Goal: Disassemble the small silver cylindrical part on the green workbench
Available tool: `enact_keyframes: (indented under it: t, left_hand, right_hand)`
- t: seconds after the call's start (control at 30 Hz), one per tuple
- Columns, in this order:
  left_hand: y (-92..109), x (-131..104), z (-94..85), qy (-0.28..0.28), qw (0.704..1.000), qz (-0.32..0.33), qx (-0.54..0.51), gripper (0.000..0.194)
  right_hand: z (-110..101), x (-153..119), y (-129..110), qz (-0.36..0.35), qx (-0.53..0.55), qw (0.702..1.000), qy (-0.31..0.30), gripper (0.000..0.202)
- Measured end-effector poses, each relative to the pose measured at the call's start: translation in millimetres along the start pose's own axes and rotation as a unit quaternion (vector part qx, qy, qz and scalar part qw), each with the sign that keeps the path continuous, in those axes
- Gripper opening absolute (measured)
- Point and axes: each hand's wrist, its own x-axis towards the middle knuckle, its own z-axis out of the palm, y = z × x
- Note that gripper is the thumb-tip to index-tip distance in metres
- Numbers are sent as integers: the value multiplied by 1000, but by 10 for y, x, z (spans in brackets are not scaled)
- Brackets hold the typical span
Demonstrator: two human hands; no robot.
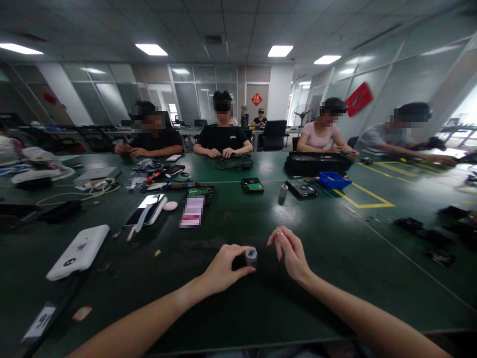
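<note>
And there, the left hand [222,266] pinched the metal cylinder [251,256], apparently steadying it; the right hand [293,254], loosely curled, no object visible, hovered near. Joining in called for careful fingertips.

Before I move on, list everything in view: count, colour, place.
Metal cylinders: 2, grey, one near, one farther off
Drive-like units: 2, black, either side of the farther cylinder
Tray: 1, blue, right of those
Large casing: 1, black, behind the tray
Phone: 1, pinkish blurred screen, left of centre
Pink disc: 1, pink, left of the phone
Marked case: 1, white, near left
Clutter: too jumbled to count, mixed, far left
Tabletop: green, beneath these
Co-workers: at least 4, black, pink and grey tops, across the table
Ceiling lights: several, white, overhead
Left grip: 1, bare, around the near cylinder
Right grip: 1, bare, holding nothing, right of it
</note>
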Motion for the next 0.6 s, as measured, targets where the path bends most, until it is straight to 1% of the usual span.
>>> enact_keyframes:
  t: [0.03, 0.07, 0.13, 0.2, 0.27, 0.33, 0.37, 0.4, 0.47, 0.53, 0.57, 0.6]
  left_hand:
    - [-1, 1, 0, 0, 1000, -1, 0, 43]
    - [0, 2, 0, -1, 1000, 0, 1, 42]
    - [1, 3, 0, -4, 1000, 2, 3, 41]
    - [0, 2, 3, -4, 1000, 3, 6, 39]
    - [-5, 0, 10, -2, 1000, 1, 6, 37]
    - [-12, -1, 16, 3, 1000, -4, 3, 39]
    - [-14, -1, 17, 4, 1000, -6, 2, 41]
    - [-14, -1, 17, 3, 1000, -7, 1, 43]
    - [-9, 1, 10, -3, 1000, -5, 2, 44]
    - [3, 2, -1, -8, 1000, -2, 2, 43]
    - [9, 1, -6, -8, 1000, -2, 2, 43]
    - [16, 0, -12, -7, 1000, -3, 3, 43]
  right_hand:
    - [-1, 5, 8, 0, 2, 1000, -3, 35]
    - [-3, 9, 6, 0, 2, 1000, -22, 32]
    - [0, 13, -24, 0, -8, 997, -82, 26]
    - [12, 9, -72, -5, -31, 989, -144, 30]
    - [29, 1, -110, -29, -51, 980, -190, 29]
    - [41, -4, -115, -60, -60, 973, -213, 27]
    - [43, -4, -102, -74, -63, 973, -207, 27]
    - [40, -3, -82, -84, -65, 977, -186, 28]
    - [23, 4, -30, -84, -67, 989, -103, 35]
    - [0, 16, 12, -66, -66, 995, -23, 41]
    - [-10, 22, 20, -54, -66, 996, -5, 39]
    - [-15, 28, 18, -44, -68, 997, -2, 34]
